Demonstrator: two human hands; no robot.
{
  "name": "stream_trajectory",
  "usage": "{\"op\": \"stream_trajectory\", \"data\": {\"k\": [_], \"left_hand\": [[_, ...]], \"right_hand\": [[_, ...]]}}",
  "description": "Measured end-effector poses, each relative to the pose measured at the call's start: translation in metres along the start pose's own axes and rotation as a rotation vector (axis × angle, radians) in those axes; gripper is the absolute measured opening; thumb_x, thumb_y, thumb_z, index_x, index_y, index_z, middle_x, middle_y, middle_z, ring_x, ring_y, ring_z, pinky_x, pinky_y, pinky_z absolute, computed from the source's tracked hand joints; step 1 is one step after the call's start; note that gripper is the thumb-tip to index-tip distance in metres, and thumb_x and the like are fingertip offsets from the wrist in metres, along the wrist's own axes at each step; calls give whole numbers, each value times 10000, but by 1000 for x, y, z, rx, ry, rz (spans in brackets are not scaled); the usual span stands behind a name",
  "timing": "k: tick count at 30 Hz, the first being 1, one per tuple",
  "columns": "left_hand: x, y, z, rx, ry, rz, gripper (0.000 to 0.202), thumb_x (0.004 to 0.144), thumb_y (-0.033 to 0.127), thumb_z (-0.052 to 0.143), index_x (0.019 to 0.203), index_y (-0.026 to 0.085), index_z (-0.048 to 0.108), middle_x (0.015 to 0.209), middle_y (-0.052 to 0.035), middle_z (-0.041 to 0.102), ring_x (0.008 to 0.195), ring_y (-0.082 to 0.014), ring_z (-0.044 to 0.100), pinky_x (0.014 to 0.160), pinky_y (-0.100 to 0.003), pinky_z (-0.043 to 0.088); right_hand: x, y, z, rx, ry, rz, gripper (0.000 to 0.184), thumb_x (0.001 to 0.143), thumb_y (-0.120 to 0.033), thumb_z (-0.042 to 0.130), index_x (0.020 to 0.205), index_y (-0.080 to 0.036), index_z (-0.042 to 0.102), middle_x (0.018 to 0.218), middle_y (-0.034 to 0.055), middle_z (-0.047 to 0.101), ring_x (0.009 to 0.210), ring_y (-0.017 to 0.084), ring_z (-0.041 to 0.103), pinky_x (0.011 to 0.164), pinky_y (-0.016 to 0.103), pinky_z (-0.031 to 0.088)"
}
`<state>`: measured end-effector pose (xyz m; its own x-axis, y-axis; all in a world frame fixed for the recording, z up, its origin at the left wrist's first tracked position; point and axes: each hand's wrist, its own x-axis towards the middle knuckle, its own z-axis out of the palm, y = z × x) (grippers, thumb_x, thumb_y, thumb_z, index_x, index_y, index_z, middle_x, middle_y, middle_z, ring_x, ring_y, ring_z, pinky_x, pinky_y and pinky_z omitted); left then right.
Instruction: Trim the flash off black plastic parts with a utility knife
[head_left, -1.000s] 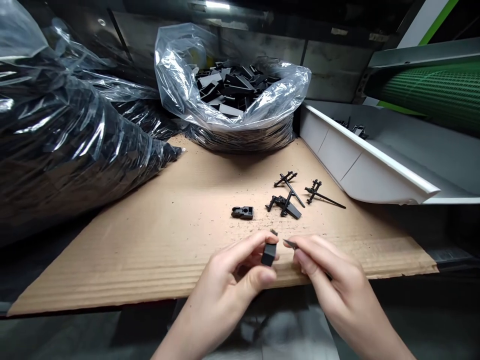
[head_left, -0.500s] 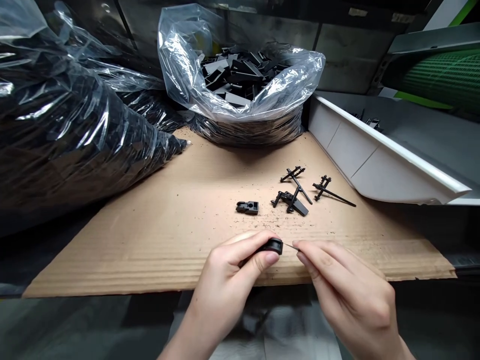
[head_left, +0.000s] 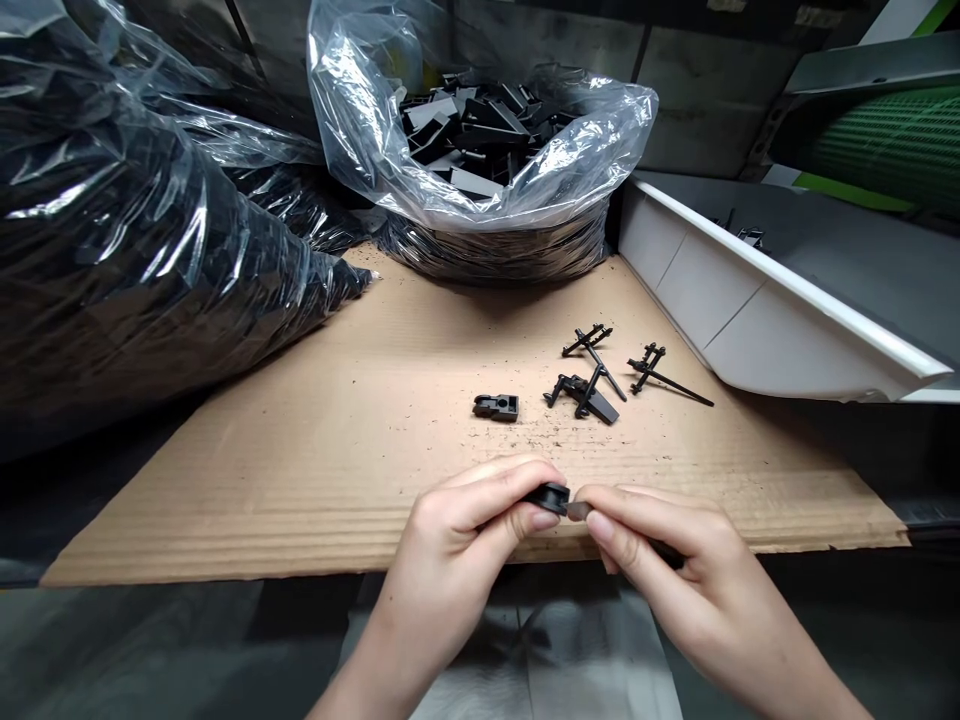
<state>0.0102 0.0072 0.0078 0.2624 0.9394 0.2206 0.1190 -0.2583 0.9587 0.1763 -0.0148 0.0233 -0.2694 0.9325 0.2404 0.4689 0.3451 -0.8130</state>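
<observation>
My left hand is closed around a black plastic part, with its rounded, slotted end sticking out between thumb and forefinger. Close on its right, my right hand pinches a small knife. The knife's short grey blade meets or nearly meets the part's end, and its dark handle runs back inside the palm. Beyond the hands, a similar small black part lies on the cardboard. To its right is a black piece with a flat tab, touching or overlapped by a branched plastic sprue.
Another thin sprue lies near the white tray at the right. An open clear bag full of black parts stands at the back. A large bulging bag covers the left side. Dark shavings dot the cardboard.
My right hand has turned, so the blade now shows its flat side instead of a thin edge, and it sits closer to the part. My left hand keeps its grip.
</observation>
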Motion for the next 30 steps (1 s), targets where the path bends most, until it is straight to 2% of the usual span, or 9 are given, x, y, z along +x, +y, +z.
{"op": "stream_trajectory", "data": {"k": [3,7,9,11,14,16,20,27,30], "left_hand": [[-3,-1,-1,3,-11,1,210,794,99,581,857,273,681,901,77,675,863,-85,611,758,-108,456],[-5,-1,-1,35,8,31,224,782,68,573,857,247,685,928,58,681,883,-100,616,785,-124,460],[-5,0,-1,74,46,55,236,773,43,563,869,219,687,939,32,684,904,-119,616,820,-149,458],[-6,0,0,127,77,88,248,766,21,554,881,200,681,948,16,681,926,-128,610,844,-161,455],[-7,-3,3,218,101,167,275,769,-11,528,902,190,662,977,13,667,950,-114,601,869,-147,441],[-9,-6,5,263,117,269,293,776,-27,506,931,177,646,1002,9,657,965,-99,594,890,-132,423],[-11,-13,7,314,139,433,280,784,-35,502,968,132,631,1027,-14,644,972,-79,586,912,-100,397],[-11,-14,9,367,120,449,283,780,-57,498,975,104,626,1041,-34,638,986,-89,582,940,-118,388],[-11,-14,8,376,126,456,280,782,-51,504,982,103,624,1047,-35,637,982,-88,584,942,-117,386]], "right_hand": [[3,0,-3,123,-107,125,239,858,-192,445,655,-170,570,547,-34,470,493,82,441,461,198,349],[8,4,-12,605,-496,413,245,864,-280,445,704,-149,577,503,-58,419,370,26,262,357,167,204],[8,4,-16,739,-585,487,215,851,-303,466,782,-147,596,507,-54,455,345,15,242,347,161,184],[6,3,-16,690,-473,492,215,847,-311,474,782,-148,598,527,-45,478,353,16,275,361,164,204],[-2,0,-8,418,-144,423,228,849,-321,472,738,-157,584,558,-36,480,414,43,351,416,189,276],[-6,0,-1,256,-29,371,253,854,-330,460,695,-162,564,572,-29,477,451,64,381,445,205,309],[-9,1,6,184,-34,341,283,869,-331,423,651,-173,511,598,-23,486,448,67,391,435,200,331],[-7,0,-1,158,-26,336,289,873,-320,422,643,-170,511,573,-36,456,449,65,371,433,202,303],[-7,0,-1,151,-70,346,297,878,-309,413,630,-169,498,569,-37,448,450,62,371,430,196,300]]}}
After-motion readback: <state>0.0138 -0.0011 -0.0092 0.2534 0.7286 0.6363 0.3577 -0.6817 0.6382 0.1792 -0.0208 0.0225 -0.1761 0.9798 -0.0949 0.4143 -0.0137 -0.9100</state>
